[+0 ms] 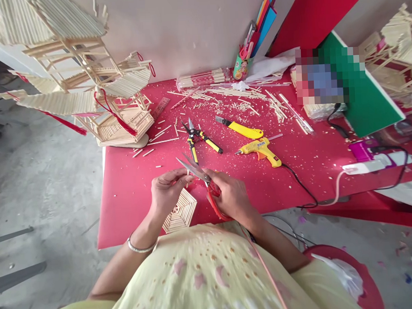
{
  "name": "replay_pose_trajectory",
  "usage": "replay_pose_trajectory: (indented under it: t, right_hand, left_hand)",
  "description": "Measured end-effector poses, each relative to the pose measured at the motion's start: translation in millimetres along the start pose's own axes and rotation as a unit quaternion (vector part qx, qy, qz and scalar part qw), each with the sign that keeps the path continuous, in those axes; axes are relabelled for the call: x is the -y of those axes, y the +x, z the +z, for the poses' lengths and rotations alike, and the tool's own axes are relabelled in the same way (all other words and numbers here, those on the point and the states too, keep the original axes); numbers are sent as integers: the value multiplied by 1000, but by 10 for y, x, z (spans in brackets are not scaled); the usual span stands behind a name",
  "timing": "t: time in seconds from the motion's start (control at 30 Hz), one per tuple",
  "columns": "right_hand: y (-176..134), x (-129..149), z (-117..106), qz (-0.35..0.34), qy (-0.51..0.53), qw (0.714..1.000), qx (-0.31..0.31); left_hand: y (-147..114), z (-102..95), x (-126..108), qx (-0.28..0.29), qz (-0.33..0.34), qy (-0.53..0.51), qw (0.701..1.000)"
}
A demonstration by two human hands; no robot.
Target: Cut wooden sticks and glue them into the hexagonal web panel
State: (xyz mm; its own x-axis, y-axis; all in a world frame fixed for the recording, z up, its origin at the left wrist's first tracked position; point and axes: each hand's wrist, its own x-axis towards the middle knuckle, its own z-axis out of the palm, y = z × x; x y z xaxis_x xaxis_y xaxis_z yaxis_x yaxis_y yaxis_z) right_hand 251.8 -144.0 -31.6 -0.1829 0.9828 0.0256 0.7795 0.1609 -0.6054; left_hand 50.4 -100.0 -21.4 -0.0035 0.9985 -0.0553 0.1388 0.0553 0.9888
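Note:
My right hand (pixel 230 194) grips a pair of scissors (pixel 213 202) with red handles, its blades parted and pointing left. My left hand (pixel 169 185) pinches a short wooden stick (pixel 188 172) that stands between the fingertips, right at the scissor blades. Whether the blades touch it, I cannot tell. Under the left hand, at the table's front edge, lies a hexagonal panel (pixel 180 212) made of sticks laid in rings; the hand hides part of it. Beyond the hands rest yellow-and-black pruning shears (pixel 200 139), spread apart.
A yellow glue gun (pixel 260 151) and a yellow utility knife (pixel 244 129) lie right of the shears. Cut sticks (pixel 237 96) and chips litter the back. A stick-built pagoda (pixel 87 87) stands at left. A white power strip (pixel 366 165) with cables sits at right.

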Motion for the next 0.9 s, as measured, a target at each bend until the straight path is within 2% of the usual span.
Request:
replay_pose_trajectory:
  t: [0.23,0.5,0.63,0.8,0.9]
  right_hand:
    - [16,-2,-97,-20,-33,999,30]
    - [27,-20,-156,-42,12,997,58]
    - [24,-9,-160,-37,17,997,66]
    - [17,-49,-115,-58,7,998,33]
    - [8,-81,-77,-66,19,997,29]
  left_hand:
    - [83,-129,59,69,64,93,991]
    - [157,-257,14,194,47,31,979]
    - [172,-261,-12,194,43,34,979]
    - [188,-270,-33,233,41,20,971]
    - [188,-289,-6,202,22,41,978]
